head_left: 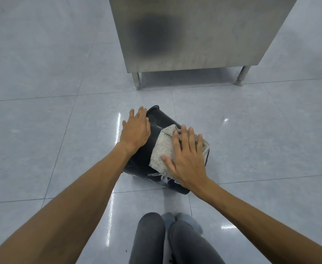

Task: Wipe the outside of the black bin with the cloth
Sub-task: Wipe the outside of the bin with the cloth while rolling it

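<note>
The black bin [156,122] lies on its side on the tiled floor, in the middle of the head view. A beige terry cloth [164,147] with frayed threads is spread over the bin's upper side. My right hand [187,157] presses flat on the cloth with fingers straight. My left hand [135,130] rests flat on the bin's left side near its far end, fingers spread. Much of the bin's near part is hidden under the cloth and my hands.
A stainless steel cabinet [194,35] on short legs [137,80] stands just beyond the bin. Glossy grey floor tiles [42,130] surround the bin. My knees in dark trousers [166,239] are at the bottom of the view.
</note>
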